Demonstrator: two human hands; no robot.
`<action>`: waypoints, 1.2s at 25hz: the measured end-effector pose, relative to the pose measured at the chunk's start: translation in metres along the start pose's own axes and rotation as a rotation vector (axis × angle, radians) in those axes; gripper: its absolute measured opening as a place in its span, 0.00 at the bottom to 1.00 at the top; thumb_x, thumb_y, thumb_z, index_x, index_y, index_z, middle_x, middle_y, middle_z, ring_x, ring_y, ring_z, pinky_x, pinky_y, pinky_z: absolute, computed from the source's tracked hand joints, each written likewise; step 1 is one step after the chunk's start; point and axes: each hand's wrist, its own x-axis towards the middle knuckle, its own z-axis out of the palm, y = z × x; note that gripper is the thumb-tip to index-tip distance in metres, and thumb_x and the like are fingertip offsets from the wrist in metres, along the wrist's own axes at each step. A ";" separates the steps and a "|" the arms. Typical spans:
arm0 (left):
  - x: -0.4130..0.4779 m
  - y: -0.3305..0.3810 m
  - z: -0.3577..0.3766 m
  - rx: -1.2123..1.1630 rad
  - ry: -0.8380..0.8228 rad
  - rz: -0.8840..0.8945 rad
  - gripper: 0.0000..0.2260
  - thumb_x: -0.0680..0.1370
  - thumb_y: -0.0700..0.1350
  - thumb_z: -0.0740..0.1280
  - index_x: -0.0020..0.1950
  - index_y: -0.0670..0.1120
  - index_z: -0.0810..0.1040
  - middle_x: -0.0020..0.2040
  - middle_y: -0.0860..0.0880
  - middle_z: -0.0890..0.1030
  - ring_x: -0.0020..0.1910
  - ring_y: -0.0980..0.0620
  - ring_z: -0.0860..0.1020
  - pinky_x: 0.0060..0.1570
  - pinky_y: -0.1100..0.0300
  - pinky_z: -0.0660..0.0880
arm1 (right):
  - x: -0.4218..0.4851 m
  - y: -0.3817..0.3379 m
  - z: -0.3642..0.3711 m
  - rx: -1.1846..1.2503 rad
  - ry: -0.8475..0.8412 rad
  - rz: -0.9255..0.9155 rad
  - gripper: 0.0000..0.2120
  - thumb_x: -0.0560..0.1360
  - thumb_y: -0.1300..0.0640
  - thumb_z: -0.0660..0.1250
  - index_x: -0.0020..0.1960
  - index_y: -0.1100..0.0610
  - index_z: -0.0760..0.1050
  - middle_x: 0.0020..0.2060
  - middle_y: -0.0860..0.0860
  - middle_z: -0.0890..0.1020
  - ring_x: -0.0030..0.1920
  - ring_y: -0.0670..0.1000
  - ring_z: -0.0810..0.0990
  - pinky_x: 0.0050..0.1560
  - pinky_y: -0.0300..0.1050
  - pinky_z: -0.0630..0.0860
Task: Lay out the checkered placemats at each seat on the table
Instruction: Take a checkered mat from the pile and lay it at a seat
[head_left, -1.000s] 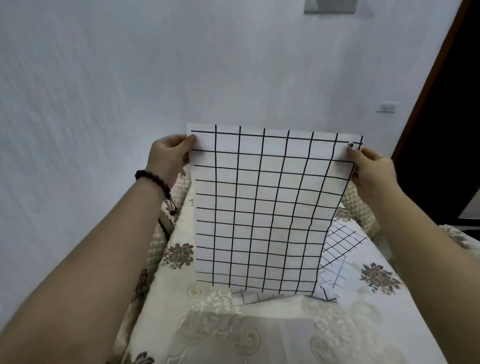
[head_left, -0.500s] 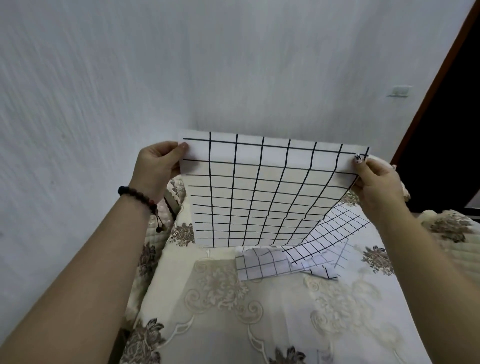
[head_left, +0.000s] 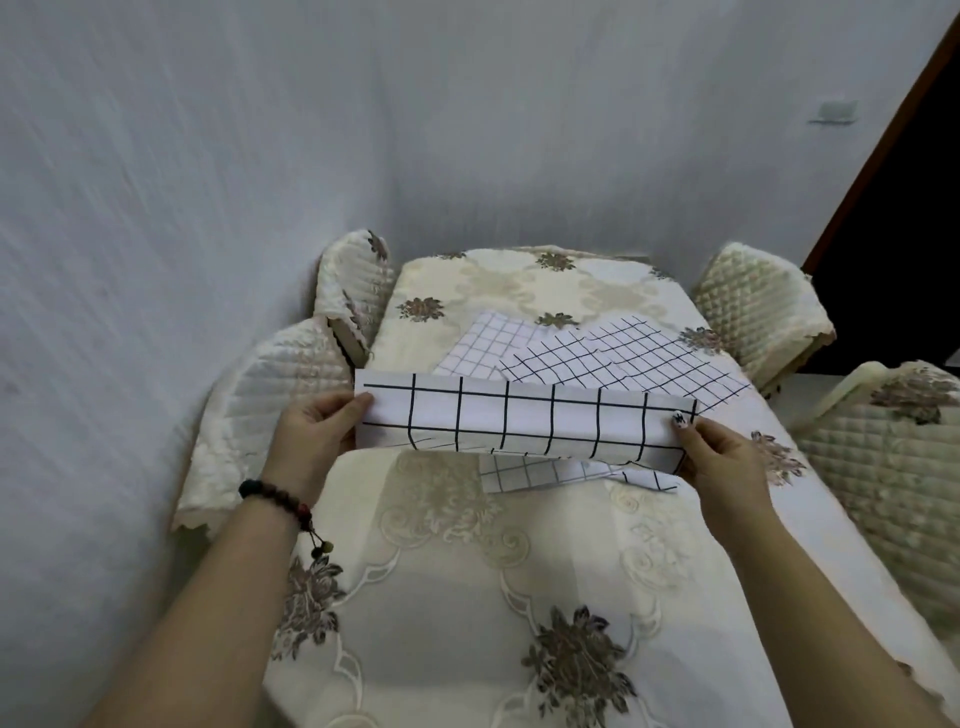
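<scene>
I hold a white placemat with a black grid (head_left: 524, 418) by its two near corners, low over the middle of the table (head_left: 467, 597). My left hand (head_left: 311, 441) pinches its left corner and my right hand (head_left: 727, 457) pinches its right corner. The mat tilts away from me, so I see only a narrow band of it. Beyond and under it lie other checkered placemats (head_left: 613, 358) in a loose overlapping heap on the cream floral tablecloth. One finer-checked mat (head_left: 545, 473) pokes out below the held one.
Quilted cream chairs stand on the left (head_left: 270, 410), far left (head_left: 353, 280), far right (head_left: 753, 306) and right (head_left: 893, 457). A white wall runs along the left and back. A dark doorway (head_left: 909, 218) opens at the right.
Both hands have brought the placemat down from upright in front of the wall to low and nearly flat over the table. My view has tipped downward, showing the whole table and chairs.
</scene>
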 end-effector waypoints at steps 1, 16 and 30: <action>-0.004 -0.009 -0.004 0.008 0.014 -0.032 0.04 0.75 0.38 0.68 0.42 0.41 0.83 0.38 0.45 0.85 0.35 0.49 0.81 0.36 0.59 0.80 | -0.007 0.008 -0.002 -0.020 0.003 0.022 0.30 0.57 0.35 0.74 0.40 0.63 0.77 0.38 0.58 0.75 0.39 0.53 0.74 0.41 0.47 0.78; -0.055 -0.090 -0.037 0.211 0.086 -0.194 0.04 0.72 0.43 0.73 0.37 0.45 0.84 0.38 0.44 0.83 0.41 0.46 0.78 0.48 0.48 0.76 | -0.065 0.080 -0.028 -0.183 0.013 0.140 0.11 0.76 0.59 0.65 0.40 0.66 0.76 0.31 0.54 0.76 0.35 0.51 0.72 0.40 0.47 0.66; -0.048 -0.177 -0.052 0.507 0.088 -0.445 0.06 0.73 0.38 0.70 0.36 0.41 0.80 0.34 0.45 0.80 0.38 0.46 0.77 0.45 0.52 0.75 | -0.035 0.172 -0.006 -0.582 -0.061 0.395 0.13 0.73 0.56 0.70 0.33 0.63 0.76 0.25 0.53 0.71 0.31 0.52 0.68 0.34 0.45 0.60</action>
